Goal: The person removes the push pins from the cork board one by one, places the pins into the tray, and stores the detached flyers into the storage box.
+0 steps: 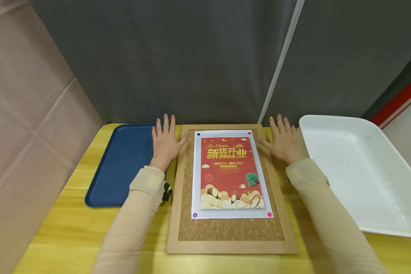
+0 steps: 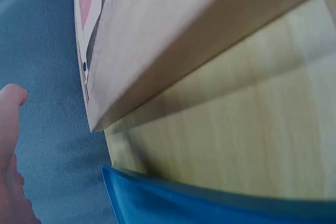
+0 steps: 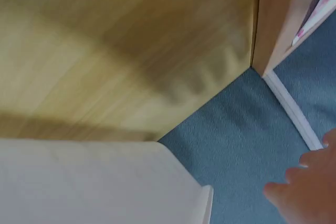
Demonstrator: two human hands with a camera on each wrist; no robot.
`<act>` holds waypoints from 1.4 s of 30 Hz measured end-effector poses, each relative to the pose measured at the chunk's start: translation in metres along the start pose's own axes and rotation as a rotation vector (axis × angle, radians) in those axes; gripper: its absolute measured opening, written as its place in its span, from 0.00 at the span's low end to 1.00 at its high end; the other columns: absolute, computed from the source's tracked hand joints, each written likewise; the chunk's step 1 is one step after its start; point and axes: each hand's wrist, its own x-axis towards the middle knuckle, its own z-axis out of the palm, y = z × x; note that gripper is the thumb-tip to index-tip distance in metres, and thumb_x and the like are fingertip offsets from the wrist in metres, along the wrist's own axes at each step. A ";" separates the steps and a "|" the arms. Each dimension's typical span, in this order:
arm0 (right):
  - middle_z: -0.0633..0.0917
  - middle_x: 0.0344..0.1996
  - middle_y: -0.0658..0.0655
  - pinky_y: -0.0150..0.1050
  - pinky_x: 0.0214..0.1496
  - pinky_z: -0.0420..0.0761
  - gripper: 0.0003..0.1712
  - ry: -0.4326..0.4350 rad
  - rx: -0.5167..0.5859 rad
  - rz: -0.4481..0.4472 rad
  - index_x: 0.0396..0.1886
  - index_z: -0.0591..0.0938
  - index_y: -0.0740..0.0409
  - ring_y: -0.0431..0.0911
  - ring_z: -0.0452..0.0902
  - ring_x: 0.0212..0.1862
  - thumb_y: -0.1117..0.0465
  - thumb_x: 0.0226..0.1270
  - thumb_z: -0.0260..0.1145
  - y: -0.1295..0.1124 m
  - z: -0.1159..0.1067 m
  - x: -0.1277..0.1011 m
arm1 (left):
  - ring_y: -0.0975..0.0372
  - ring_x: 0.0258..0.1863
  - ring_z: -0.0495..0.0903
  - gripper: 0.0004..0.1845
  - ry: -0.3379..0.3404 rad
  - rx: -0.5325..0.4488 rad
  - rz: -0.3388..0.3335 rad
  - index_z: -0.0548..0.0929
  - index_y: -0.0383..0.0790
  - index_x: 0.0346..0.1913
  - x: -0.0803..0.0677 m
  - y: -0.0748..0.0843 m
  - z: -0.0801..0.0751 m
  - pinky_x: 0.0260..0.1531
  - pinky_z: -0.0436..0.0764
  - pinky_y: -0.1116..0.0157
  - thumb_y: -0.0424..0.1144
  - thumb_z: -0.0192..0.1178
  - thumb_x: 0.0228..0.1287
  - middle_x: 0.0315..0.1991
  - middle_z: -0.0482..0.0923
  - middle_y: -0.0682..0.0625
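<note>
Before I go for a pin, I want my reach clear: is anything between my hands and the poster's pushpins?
Nothing visible. Left hand and right hand lie flat beside the cork board; the poster lies uncovered between them.

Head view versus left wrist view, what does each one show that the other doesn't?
Only the head view shows the whole poster with a pin at each corner, the white tub, the right hand flat by the corkboard, and both sleeves. Only the left wrist view shows the frame's outer side face up close. Both show the left hand, the blue tray, the frame and the table.
</note>
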 end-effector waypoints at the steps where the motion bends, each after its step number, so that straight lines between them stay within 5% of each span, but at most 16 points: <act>1: 0.39 0.76 0.68 0.65 0.74 0.39 0.52 -0.013 0.014 -0.011 0.77 0.40 0.60 0.67 0.33 0.76 0.34 0.67 0.48 -0.001 0.001 0.000 | 0.43 0.77 0.34 0.45 0.001 -0.029 0.004 0.39 0.43 0.77 0.000 0.001 0.000 0.74 0.39 0.44 0.61 0.46 0.69 0.78 0.33 0.42; 7: 0.40 0.76 0.69 0.65 0.74 0.39 0.51 -0.075 0.048 -0.080 0.76 0.42 0.62 0.67 0.33 0.76 0.37 0.67 0.50 -0.005 0.009 0.004 | 0.43 0.76 0.42 0.38 0.002 -0.270 -0.020 0.47 0.39 0.76 0.005 0.010 -0.001 0.74 0.45 0.44 0.52 0.47 0.72 0.77 0.42 0.40; 16: 0.43 0.75 0.70 0.66 0.74 0.43 0.51 -0.156 0.039 -0.125 0.76 0.44 0.63 0.68 0.36 0.75 0.37 0.68 0.51 -0.008 0.021 0.007 | 0.47 0.63 0.72 0.23 -0.024 -0.638 -0.149 0.69 0.34 0.66 0.017 0.024 0.010 0.61 0.73 0.53 0.39 0.50 0.71 0.66 0.70 0.39; 24: 0.43 0.76 0.68 0.65 0.74 0.42 0.49 -0.209 0.036 -0.150 0.76 0.45 0.62 0.69 0.36 0.75 0.37 0.70 0.48 -0.003 0.027 0.006 | 0.48 0.60 0.75 0.21 -0.075 -0.729 -0.158 0.74 0.31 0.61 0.025 0.035 0.020 0.58 0.76 0.55 0.31 0.50 0.67 0.59 0.75 0.36; 38: 0.42 0.76 0.68 0.64 0.74 0.45 0.45 -0.253 0.038 -0.200 0.76 0.42 0.62 0.69 0.38 0.75 0.38 0.73 0.43 0.006 0.042 0.001 | 0.54 0.61 0.74 0.21 -0.146 -0.742 -0.178 0.77 0.36 0.60 0.034 0.042 0.035 0.58 0.77 0.60 0.27 0.55 0.64 0.58 0.77 0.41; 42: 0.40 0.76 0.68 0.64 0.74 0.44 0.45 -0.258 0.053 -0.209 0.76 0.42 0.62 0.69 0.37 0.75 0.39 0.74 0.43 0.006 0.043 -0.001 | 0.61 0.51 0.80 0.20 -0.076 -0.720 -0.115 0.82 0.41 0.53 0.078 0.008 0.098 0.45 0.80 0.69 0.27 0.58 0.56 0.49 0.83 0.48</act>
